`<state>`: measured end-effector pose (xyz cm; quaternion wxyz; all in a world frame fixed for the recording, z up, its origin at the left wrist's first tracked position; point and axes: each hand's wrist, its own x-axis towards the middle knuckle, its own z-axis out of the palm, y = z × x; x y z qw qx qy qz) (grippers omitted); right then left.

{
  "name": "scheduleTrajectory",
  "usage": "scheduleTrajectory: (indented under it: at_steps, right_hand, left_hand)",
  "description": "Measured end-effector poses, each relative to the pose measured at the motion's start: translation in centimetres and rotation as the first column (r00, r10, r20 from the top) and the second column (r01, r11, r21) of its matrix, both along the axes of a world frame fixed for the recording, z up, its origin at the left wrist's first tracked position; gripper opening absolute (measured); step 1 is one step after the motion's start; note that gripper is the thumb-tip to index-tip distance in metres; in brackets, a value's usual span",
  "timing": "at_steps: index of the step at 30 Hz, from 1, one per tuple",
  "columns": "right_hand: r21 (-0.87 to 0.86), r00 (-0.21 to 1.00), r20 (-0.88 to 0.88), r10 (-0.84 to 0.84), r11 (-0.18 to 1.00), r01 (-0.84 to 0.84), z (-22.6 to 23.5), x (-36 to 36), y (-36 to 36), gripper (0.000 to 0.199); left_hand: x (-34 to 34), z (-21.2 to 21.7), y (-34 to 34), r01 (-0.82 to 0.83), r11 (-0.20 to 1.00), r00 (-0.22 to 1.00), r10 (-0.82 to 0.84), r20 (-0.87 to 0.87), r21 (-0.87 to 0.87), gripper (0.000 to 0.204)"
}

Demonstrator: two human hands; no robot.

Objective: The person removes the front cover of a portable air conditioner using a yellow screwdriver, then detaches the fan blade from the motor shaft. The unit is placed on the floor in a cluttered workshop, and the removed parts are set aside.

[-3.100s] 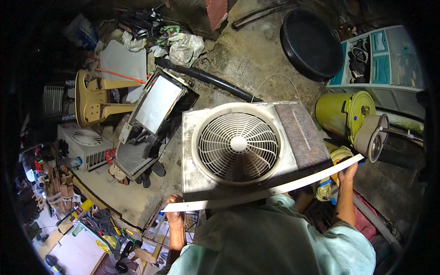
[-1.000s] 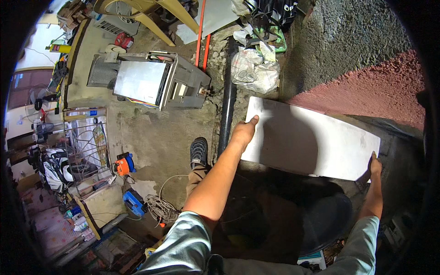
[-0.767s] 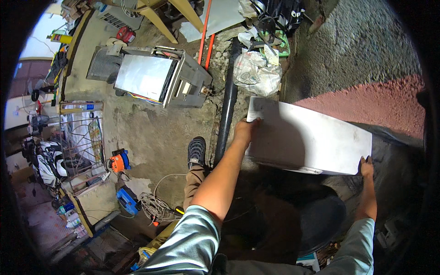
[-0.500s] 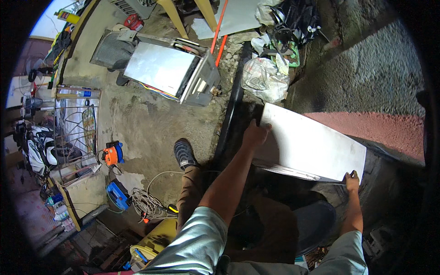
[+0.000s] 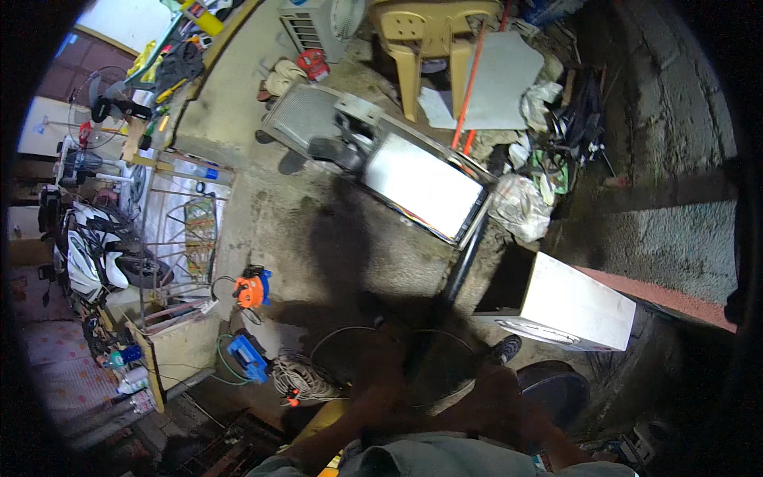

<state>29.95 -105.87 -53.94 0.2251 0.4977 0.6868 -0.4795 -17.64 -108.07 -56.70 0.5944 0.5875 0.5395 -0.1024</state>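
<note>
Beside the wall, white panel (image 5: 576,306)

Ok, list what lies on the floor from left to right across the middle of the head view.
Orange tool → blue box → cable coil → black pipe → plastic bag → white panel.

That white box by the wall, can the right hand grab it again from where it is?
Probably yes. The white box stands free on the ground with nothing lying on it, and the blurred right hand hangs just below and left of it.
</note>
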Motion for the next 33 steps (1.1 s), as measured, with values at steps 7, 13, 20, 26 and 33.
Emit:
scheduleTrajectory:
  at_steps: [7,13,20,26,33]
  right_hand:
    - [0.034,0.92,0.068,0.385,0.921,-0.388,8.3,-21.2,9.9,0.029]
    - [-0.043,0.918,-0.131,-0.374,0.927,0.372,10.3,-28.2,13.6,0.026]
    - [-0.317,0.983,-0.162,-0.084,0.948,0.029,11.7,-32.9,21.4,0.034]
    - [-0.35,0.949,-0.273,0.156,0.903,-0.249,8.3,-45.2,29.6,0.048]
    - [-0.334,0.946,-0.322,0.045,0.929,-0.158,9.8,-51.1,33.6,0.05]
  left_hand:
    - [-9.3,4.4,-5.5,-0.131,0.991,0.988,0.129,0.085,0.022,0.045]
    - [-10.6,1.1,-4.9,-0.344,0.938,0.938,0.346,0.033,-0.041,0.047]
    - [-18.9,5.1,2.3,-0.475,0.879,0.874,0.468,-0.13,-0.034,0.055]
    - [-27.2,6.8,8.8,-0.519,0.846,0.851,0.496,-0.174,-0.125,0.056]
    - [-37.0,12.1,13.1,-0.346,0.924,0.921,0.302,-0.247,-0.162,0.054]
